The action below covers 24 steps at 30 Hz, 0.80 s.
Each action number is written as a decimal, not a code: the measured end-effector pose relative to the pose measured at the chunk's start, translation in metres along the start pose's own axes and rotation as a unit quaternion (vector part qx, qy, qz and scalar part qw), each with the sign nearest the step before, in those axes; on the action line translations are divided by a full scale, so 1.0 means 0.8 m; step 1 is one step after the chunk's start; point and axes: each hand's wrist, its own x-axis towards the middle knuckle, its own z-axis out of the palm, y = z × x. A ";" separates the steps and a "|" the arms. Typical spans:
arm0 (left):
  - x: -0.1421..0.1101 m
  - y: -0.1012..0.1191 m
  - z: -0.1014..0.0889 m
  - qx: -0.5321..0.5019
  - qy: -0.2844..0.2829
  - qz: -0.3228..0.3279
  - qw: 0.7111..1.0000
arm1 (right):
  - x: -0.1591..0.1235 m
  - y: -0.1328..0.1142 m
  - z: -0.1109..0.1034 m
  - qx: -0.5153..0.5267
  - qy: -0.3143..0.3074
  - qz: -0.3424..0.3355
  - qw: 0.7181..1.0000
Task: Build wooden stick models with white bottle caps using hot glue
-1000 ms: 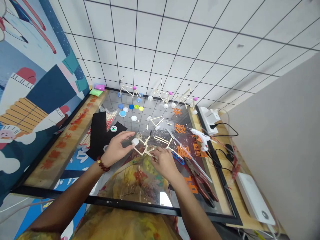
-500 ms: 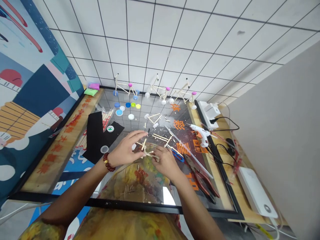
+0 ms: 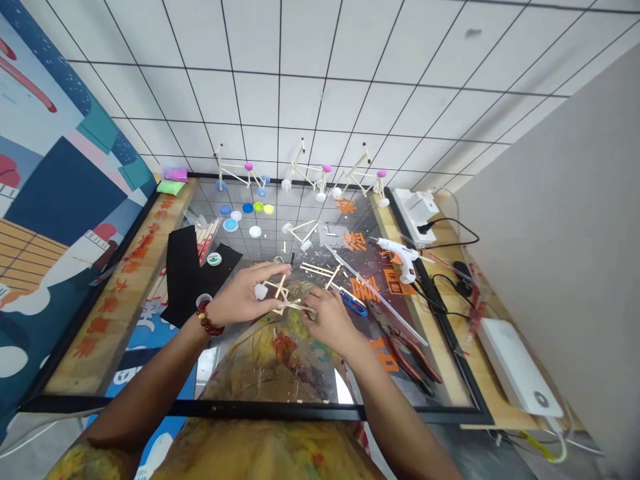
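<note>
Stick frame: the pale little frame (image 3: 281,287) is between your two hands, just above the glass tabletop (image 3: 210,200); take it as the clock's centre, with 12 pointing away from you.
Left hand: your left hand (image 3: 237,298) comes in from 9 o'clock, half open, fingers straight and arched over the frame, thumb below; you cannot tell here whether it grips or only steadies.
Left wrist: a beaded bracelet (image 3: 207,319) circles it, the forearm running back toward 8.
Right hand: your right hand (image 3: 327,317) sits at 4 o'clock, knuckles up, fingers curled in and closed on a stick end of the frame; its forearm runs back toward 5.
Orange characters: the lettering (image 3: 346,205) on the glass seems to read 体 at 1 o'clock and 彩 at 2; the larger ones at 3 and 4 are partly covered.
Left border: red-orange writing (image 3: 119,287) at 9, too smeared to read.
Round lid: the lid (image 3: 214,259) at 10 bears a green mark, too small to read.
Glue gun: white, at 2 (image 3: 397,257).
Pliers: red-handled, at 4 (image 3: 405,350).
</note>
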 end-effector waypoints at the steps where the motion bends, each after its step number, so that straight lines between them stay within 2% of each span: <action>1: -0.001 0.000 0.000 -0.005 0.004 -0.002 1.000 | 0.000 0.000 0.000 0.000 0.000 -0.001 1.000; 12: 0.001 0.001 0.000 -0.030 0.037 -0.007 0.999 | 0.000 0.001 0.002 0.011 0.010 -0.001 1.000; 20: -0.004 -0.008 -0.002 -0.042 0.023 -0.014 0.999 | 0.000 0.001 0.001 0.024 0.008 0.002 1.000; 24: -0.007 -0.013 0.003 -0.082 0.016 -0.034 0.996 | 0.001 0.001 0.000 0.028 -0.001 -0.003 1.000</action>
